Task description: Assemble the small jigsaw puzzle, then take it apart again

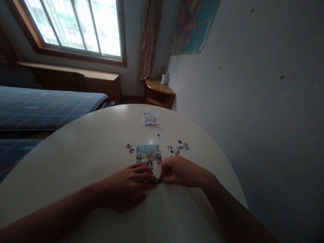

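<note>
Pale surface (pixel 101 141), rounded edge, nr side dim; light mostly from window (pixel 108 28). Puzzle (pixel 149 150) lies approx. mid-surface, picture up, just beyond the hands. Far edge looks straight; nr edge ragged, w/ a gap by the R hand.

L hand (pixel 131 180): palm down at puzzle's nr L part, fingers loosely bent & close together, tips by a dark pc (pixel 159 181). R hand (pixel 181 171): curled in at puzzle's nr R corner, thumb & index tips close together, just beside same pc. Can't tell if either hand's fingers actually grip it; too small, too dark.

Other bits: small L group (pixel 129 146) beside puzzle; loose R cluster (pixel 182 146) beyond R hand; lone pc (pixel 158 136) past far edge; packet (pixel 150 118) further off, well apart.

Step in hand, my read: working the dark pc at puzzle's nr side, prob. a fitting. To do it well: L fingers flat & light, so joined part doesn't skid or buckle; R takes pc by its sides, clear of tabs. Turn till tab & socket agree, lower straight, press w/ one fingertip. If it resists, don't force: lift, rotate, retry, else tabs may bend. L hand hides some of nr edge; worth raising it briefly to check outline. Keep R knuckles off the cluster.
</note>
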The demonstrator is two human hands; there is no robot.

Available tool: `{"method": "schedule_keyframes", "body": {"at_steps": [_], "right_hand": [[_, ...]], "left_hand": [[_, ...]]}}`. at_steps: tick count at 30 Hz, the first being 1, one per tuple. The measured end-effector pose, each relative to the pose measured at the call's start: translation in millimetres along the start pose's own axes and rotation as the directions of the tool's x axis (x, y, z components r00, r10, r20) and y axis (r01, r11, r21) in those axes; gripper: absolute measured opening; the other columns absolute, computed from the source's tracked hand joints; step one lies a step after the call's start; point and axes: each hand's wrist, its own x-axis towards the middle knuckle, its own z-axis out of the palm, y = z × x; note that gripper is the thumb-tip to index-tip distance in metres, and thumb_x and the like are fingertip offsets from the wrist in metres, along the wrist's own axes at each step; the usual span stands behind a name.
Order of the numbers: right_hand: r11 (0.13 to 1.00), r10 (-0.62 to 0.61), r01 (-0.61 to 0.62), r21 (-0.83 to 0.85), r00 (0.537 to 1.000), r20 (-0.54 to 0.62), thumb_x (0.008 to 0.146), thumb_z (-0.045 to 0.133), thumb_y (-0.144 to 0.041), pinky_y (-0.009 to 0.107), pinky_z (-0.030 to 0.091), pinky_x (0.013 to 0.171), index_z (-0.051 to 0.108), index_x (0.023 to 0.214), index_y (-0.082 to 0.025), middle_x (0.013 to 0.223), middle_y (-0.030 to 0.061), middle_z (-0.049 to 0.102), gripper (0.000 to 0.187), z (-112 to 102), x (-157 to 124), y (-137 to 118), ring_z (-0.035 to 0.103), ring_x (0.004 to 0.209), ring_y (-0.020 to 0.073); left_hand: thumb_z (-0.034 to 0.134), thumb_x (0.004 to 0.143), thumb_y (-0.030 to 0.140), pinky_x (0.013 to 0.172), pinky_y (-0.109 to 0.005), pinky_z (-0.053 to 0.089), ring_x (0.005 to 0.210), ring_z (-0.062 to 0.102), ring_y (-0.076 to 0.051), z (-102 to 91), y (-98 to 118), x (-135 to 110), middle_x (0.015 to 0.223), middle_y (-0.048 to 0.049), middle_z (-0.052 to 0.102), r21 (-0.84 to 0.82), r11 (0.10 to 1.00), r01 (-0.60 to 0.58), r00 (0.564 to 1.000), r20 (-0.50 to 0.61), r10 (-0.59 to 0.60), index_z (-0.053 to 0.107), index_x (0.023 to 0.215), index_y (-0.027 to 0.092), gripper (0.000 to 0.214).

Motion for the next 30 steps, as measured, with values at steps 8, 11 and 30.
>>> {"method": "schedule_keyframes", "body": {"at_steps": [8, 11, 30], "right_hand": [[0.998, 0.039, -0.04, -0.043, 0.999, -0.023, 0.073, 0.065, -0.013, 0.02, 0.035, 0.055, 0.072, 0.08, -0.017, 0.071, 0.0, 0.068, 0.011, -0.8, -0.5, -9.8, 0.056, 0.06, 0.0093], [0.999, 0.037, -0.038, -0.039, 0.999, -0.016, 0.073, 0.065, -0.013, 0.02, 0.036, 0.054, 0.072, 0.079, -0.017, 0.071, 0.0002, 0.069, 0.011, -1.6, -0.9, -8.2, 0.057, 0.06, 0.0094], [0.963, 0.218, -0.254, -0.093, 0.932, -0.289, 0.082, 0.065, -0.03, 0.026, 0.043, 0.064, 0.074, 0.083, -0.019, 0.081, 0.0049, 0.073, 0.014, -33.7, -16.9, 47.2, 0.063, 0.07, 0.0157]], "left_hand": [[0.056, 0.085, 0.018, 0.111, -0.043, 0.036, 0.118, 0.052, -0.026, -1.9, 0.6, 1.0, 0.127, -0.0056, 0.063, 0.006, 1.0, 0.002, 1.0, 0.013, -0.002, 0.056, 0.124, 0.02, 0.04], [0.055, 0.085, 0.017, 0.11, -0.043, 0.038, 0.117, 0.053, -0.026, -3.1, 1.2, 1.4, 0.126, -0.006, 0.063, 0.001, 1.0, -0.006, 1.0, 0.001, 0.006, 0.056, 0.124, 0.021, 0.04], [0.056, 0.086, 0.02, 0.114, -0.044, 0.033, 0.121, 0.05, -0.026, 1.1, 0.4, -4.4, 0.131, -0.0049, 0.06, -0.005, 1.0, 0.019, 0.999, 0.036, -0.019, 0.054, 0.127, 0.02, 0.041]]}}
